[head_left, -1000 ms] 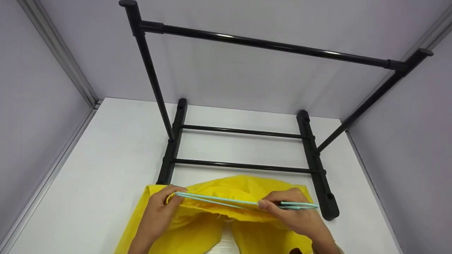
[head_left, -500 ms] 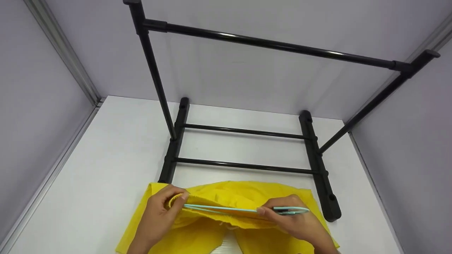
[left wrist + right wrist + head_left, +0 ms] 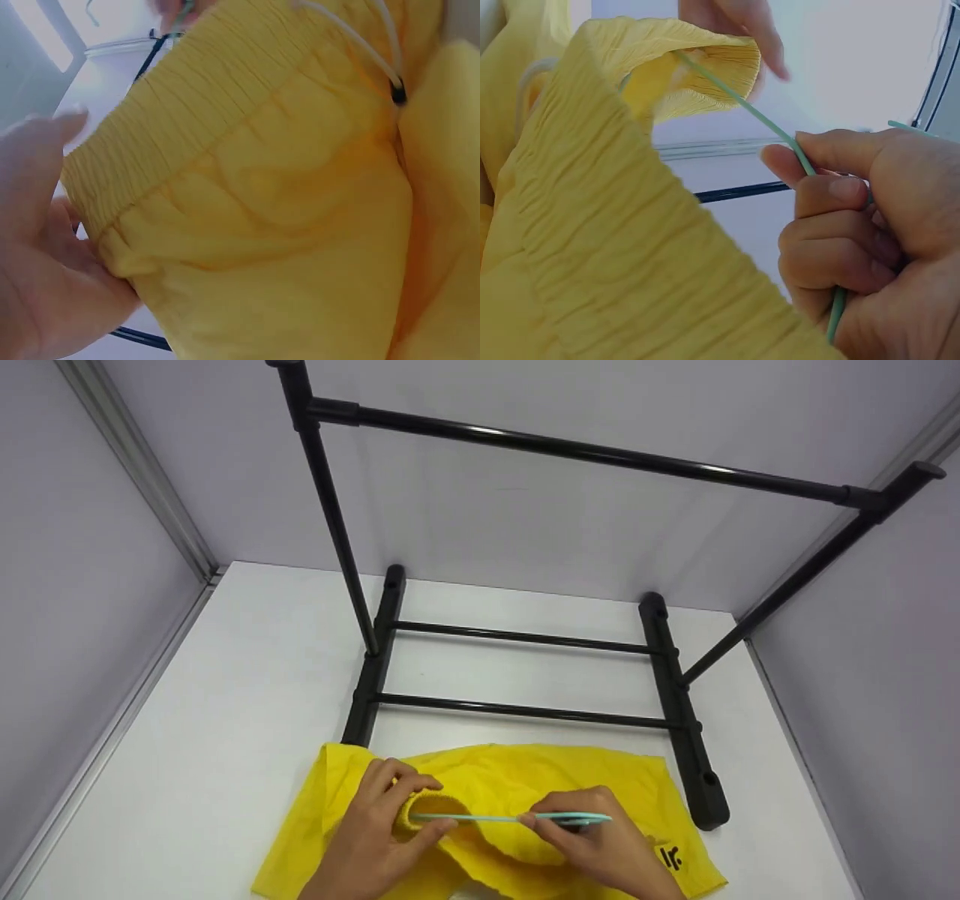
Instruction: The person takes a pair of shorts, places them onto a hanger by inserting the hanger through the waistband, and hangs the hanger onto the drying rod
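Note:
In the head view, yellow shorts (image 3: pixel 495 772) with a gathered elastic waistband (image 3: pixel 202 97) lie at the front. My left hand (image 3: pixel 386 825) holds the left end of the waistband, fingers above and thumb below. My right hand (image 3: pixel 592 832) grips a thin light-teal clothes hanger (image 3: pixel 480 817). One end of the hanger (image 3: pixel 742 101) reaches into the waistband opening beside my left hand and is hidden there. In the right wrist view, the curled fingers of my right hand (image 3: pixel 840 225) wrap the hanger. A pale drawstring with a black toggle (image 3: pixel 398 91) hangs from the waistband.
Behind the shorts stands a black rack (image 3: pixel 517 709) with two low crossbars and a raised top rail (image 3: pixel 562 446). It rests on a white surface (image 3: pixel 262 660). Grey panels (image 3: pixel 82 547) enclose the left, back and right sides.
My left hand and the left waistband end have moved right. The right hand has shifted slightly left, and less of the hanger shows. A black print on the shorts' right leg has come into view.

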Motion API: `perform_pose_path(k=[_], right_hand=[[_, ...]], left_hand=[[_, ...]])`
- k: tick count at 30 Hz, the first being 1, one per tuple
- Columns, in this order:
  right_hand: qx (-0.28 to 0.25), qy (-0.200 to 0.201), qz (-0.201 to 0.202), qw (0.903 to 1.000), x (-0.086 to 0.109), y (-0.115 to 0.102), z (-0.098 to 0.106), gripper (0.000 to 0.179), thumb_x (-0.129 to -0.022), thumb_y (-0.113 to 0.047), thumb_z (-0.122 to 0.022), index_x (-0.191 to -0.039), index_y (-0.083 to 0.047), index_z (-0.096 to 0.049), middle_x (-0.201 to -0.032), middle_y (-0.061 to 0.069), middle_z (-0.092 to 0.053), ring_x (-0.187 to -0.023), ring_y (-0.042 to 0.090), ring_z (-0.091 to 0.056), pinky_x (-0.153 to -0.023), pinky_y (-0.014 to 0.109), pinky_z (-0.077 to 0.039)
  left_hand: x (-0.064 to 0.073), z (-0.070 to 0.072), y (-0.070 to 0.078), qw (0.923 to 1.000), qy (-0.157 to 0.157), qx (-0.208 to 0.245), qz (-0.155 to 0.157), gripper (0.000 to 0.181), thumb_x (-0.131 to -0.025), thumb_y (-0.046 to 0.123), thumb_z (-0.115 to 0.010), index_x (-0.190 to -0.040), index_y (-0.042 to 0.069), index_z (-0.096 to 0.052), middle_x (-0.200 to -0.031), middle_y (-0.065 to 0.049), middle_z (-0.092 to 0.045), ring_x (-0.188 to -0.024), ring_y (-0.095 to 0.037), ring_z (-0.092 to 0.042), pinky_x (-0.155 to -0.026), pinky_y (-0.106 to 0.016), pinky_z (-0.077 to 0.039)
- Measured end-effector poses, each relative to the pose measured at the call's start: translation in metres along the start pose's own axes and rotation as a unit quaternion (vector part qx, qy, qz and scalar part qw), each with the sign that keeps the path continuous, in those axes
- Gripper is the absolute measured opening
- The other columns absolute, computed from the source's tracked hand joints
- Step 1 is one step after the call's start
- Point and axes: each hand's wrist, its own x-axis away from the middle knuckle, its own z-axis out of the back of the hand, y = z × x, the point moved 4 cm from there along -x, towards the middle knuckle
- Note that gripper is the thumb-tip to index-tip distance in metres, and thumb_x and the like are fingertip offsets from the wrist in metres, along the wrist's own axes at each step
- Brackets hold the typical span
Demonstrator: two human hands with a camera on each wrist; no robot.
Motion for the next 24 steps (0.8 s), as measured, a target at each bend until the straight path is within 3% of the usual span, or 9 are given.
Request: perform_pose_path(k=[4,9,13,17,20,24], right_hand=[[-0.024,0.032,0.019,0.9990,0.002,-0.002,0.006,0.017,-0.101,-0.027,-0.072,-0.095,-0.013,-0.081,-0.074,0.007,-0.074,-0.058,-0.004,-0.046,-0.050,0.018,-0.045],[-0.020,0.019,0.030,0.9992,0.001,-0.010,0.000,0.014,-0.101,-0.026,-0.072,-0.096,-0.016,-0.080,-0.075,0.005,-0.074,-0.060,-0.005,-0.048,-0.052,0.017,-0.046],[-0.029,0.016,0.050,0.9982,0.001,-0.012,-0.001,0.011,-0.101,-0.021,-0.071,-0.099,-0.016,-0.080,-0.076,0.005,-0.074,-0.061,-0.005,-0.048,-0.052,0.018,-0.047],[-0.054,0.049,0.084,0.9938,0.005,-0.010,0.012,0.012,-0.100,-0.006,-0.070,-0.102,-0.011,-0.081,-0.079,0.009,-0.076,-0.059,0.001,-0.050,-0.049,0.021,-0.047],[-0.084,0.062,0.121,0.9871,0.011,-0.011,0.022,0.023,-0.097,0.010,-0.066,-0.105,-0.007,-0.079,-0.080,0.013,-0.074,-0.054,0.009,-0.047,-0.048,0.022,-0.043],[-0.110,0.044,0.147,0.9821,0.016,-0.016,0.027,0.032,-0.094,0.019,-0.061,-0.109,-0.006,-0.076,-0.079,0.015,-0.071,-0.054,0.017,-0.044,-0.049,0.021,-0.042]], left_hand=[[0.003,-0.001,0.004,0.9919,0.029,-0.046,-0.115,0.041,-0.088,0.051,-0.082,-0.118,0.026,-0.070,-0.112,0.016,-0.054,-0.108,-0.004,-0.050,-0.090,-0.023,-0.052],[0.003,-0.007,0.013,0.9741,0.045,-0.089,-0.203,0.056,-0.089,0.067,-0.072,-0.121,0.021,-0.068,-0.109,0.009,-0.057,-0.106,-0.009,-0.050,-0.092,-0.026,-0.049],[0.003,-0.009,0.016,0.9601,0.047,-0.133,-0.241,0.067,-0.089,0.073,-0.068,-0.127,0.018,-0.067,-0.110,0.006,-0.061,-0.105,-0.011,-0.053,-0.094,-0.028,-0.048],[0.003,0.000,0.011,0.9458,0.071,-0.178,-0.262,0.080,-0.090,0.079,-0.057,-0.134,0.013,-0.067,-0.109,0.004,-0.069,-0.101,-0.013,-0.061,-0.090,-0.028,-0.052],[0.003,0.005,0.007,0.9374,0.078,-0.212,-0.265,0.068,-0.097,0.071,-0.052,-0.128,0.013,-0.070,-0.103,0.004,-0.074,-0.093,-0.011,-0.066,-0.082,-0.027,-0.055],[0.003,0.007,0.007,0.9240,0.097,-0.228,-0.292,0.040,-0.111,0.044,-0.049,-0.106,0.012,-0.072,-0.088,0.003,-0.074,-0.076,-0.010,-0.065,-0.071,-0.025,-0.055]])
